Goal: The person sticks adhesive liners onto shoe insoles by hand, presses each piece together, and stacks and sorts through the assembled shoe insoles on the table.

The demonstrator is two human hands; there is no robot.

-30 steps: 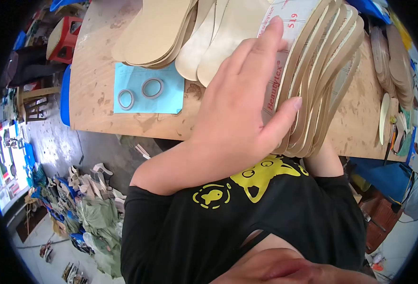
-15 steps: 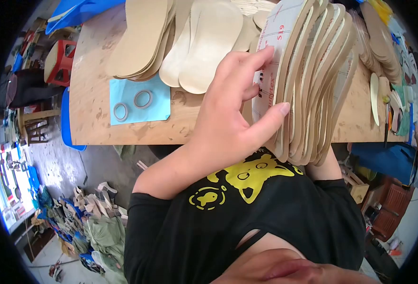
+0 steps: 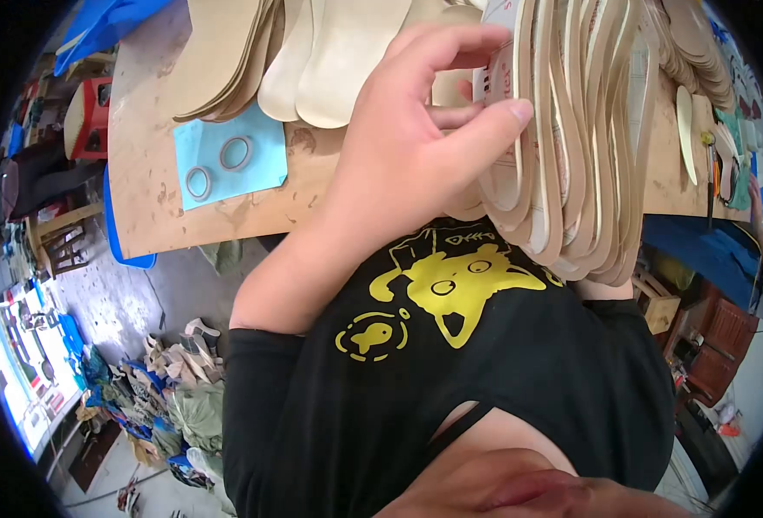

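My left hand [image 3: 437,121] is curled at the left side of a thick stack of beige insoles [image 3: 571,147]. Its thumb lies on the edge of the front insole, and its bent fingers touch the pale printed face with red lettering. The insoles stand side by side, their rounded ends down in front of my chest and slightly fanned. My right hand is hidden behind the stack; only a bit of the right forearm [image 3: 607,290] shows below it.
On the wooden table [image 3: 148,173] are flat beige insoles [image 3: 217,60], paler insoles [image 3: 347,60], and two tape rings on blue paper [image 3: 265,164]. More insoles [image 3: 692,43] and tools [image 3: 711,164] lie at the right. A red stool [image 3: 96,116] stands left.
My left fingers have curled from lying flat over the printed face to gripping near the front insole's edge. The stack is more upright and its lower ends have spread. The view has shifted.
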